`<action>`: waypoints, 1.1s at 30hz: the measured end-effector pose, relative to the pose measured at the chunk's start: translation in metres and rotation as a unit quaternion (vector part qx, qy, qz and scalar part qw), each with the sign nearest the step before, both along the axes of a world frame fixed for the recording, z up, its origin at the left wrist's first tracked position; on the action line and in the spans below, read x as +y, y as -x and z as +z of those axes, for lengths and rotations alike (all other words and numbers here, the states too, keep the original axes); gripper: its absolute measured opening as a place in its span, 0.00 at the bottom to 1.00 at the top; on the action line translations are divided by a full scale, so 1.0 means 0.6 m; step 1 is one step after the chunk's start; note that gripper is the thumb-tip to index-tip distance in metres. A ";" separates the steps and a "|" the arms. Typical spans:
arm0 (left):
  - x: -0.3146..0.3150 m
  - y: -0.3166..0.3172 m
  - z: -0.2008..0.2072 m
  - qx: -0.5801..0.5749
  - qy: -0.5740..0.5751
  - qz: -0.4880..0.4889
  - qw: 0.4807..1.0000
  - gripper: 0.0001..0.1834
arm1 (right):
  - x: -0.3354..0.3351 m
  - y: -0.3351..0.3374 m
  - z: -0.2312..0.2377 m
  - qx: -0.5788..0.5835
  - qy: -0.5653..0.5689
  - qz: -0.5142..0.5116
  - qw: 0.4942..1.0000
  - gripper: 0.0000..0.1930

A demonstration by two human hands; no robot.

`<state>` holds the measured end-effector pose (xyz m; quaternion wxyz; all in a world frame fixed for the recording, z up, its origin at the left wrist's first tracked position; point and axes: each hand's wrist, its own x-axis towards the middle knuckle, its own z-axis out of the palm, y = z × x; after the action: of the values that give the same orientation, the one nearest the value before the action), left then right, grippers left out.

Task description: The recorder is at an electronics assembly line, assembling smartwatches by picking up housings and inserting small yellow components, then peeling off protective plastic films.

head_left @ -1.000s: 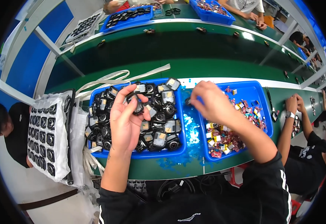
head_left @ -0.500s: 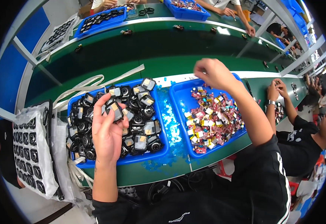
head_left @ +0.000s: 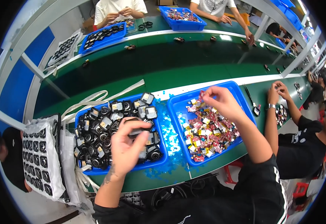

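Now a small black part [head_left: 135, 131] is clamped in the left hand's fingers [head_left: 127, 143], lifted clear of the black parts' tray [head_left: 81, 115] beneath. Beyond, a red packet [head_left: 201, 96], newly raised, is pinched by the right hand [head_left: 219, 102] above its blue tray [head_left: 245, 99] on the bench [head_left: 163, 71].

Small red, pink and yellow sachets [head_left: 207, 130] are lying heaped in the blue tray [head_left: 245, 98] on my right, and my right grip [head_left: 217, 101] is pinching one red sachet [head_left: 202, 95] above them. A white plastic bag [head_left: 40, 156] is hanging off the tabletop's [head_left: 163, 74] left edge.
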<state>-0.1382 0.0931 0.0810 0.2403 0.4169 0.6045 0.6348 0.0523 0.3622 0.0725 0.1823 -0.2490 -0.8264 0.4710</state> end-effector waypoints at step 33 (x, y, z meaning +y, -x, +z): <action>0.027 -0.042 -0.036 0.047 0.020 -0.117 0.992 0.10 | -0.210 0.004 0.013 0.131 0.173 0.056 0.974 0.03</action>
<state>-0.1128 0.1095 0.0596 0.2925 0.5090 0.5746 0.5702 0.0499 0.2360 0.0800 0.2166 -0.1659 -0.7138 0.6450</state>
